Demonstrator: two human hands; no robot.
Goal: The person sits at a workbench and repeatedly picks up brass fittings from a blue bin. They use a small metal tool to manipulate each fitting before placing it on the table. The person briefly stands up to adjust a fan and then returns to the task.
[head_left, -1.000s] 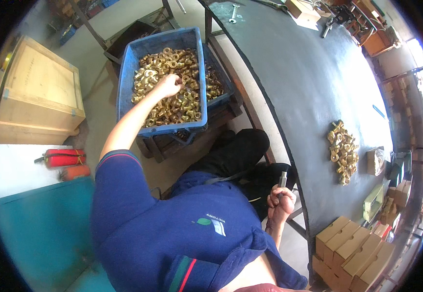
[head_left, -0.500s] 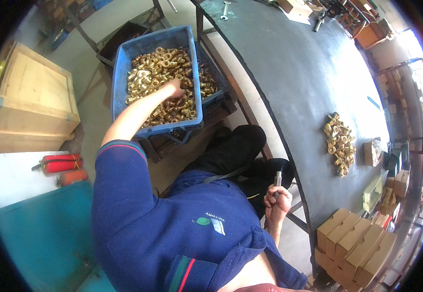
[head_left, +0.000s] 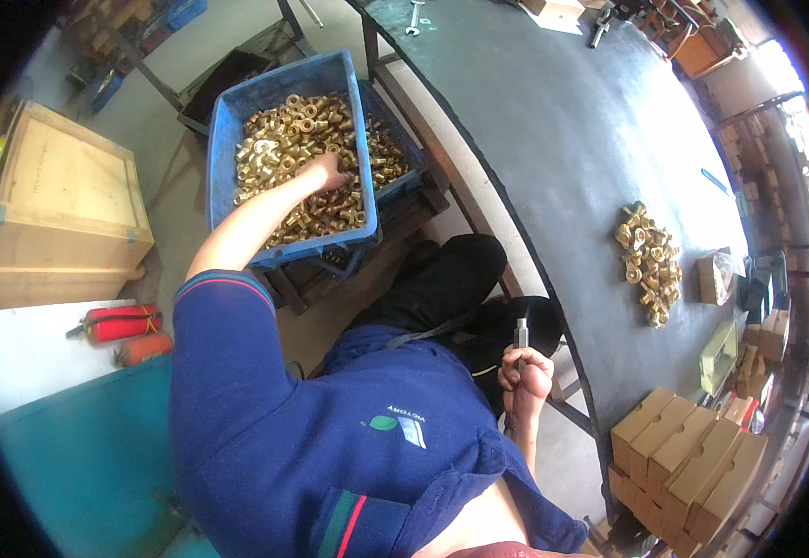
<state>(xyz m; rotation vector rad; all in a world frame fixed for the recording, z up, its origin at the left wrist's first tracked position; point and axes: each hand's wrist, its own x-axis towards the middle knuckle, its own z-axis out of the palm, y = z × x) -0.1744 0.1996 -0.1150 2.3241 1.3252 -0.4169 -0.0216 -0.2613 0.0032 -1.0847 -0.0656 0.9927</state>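
My left hand (head_left: 327,171) reaches into a blue plastic crate (head_left: 364,139) heaped with brass pipe fittings (head_left: 307,121). Its fingers curl down among the fittings, so what they close on is hidden. On my right, near my knee, my right hand (head_left: 527,374) is closed round a grey steel rod-shaped tool (head_left: 521,337). The tool stands upright, its narrower, bright tip sticking out above the fist. A loose pile of brass fittings (head_left: 648,265) lies on the dark workbench (head_left: 553,167), apart from both hands.
A second crate (head_left: 411,177) of fittings sits just behind the first. Cardboard boxes (head_left: 693,456) are stacked by the bench's near right corner. A wrench (head_left: 415,17) lies at its far end. To my left are a wooden crate (head_left: 70,195) and red fire extinguishers (head_left: 121,323).
The whole view has shifted slightly. My left hand stays down among the fittings in the crate, and my right hand still grips the steel tool, now held a little higher.
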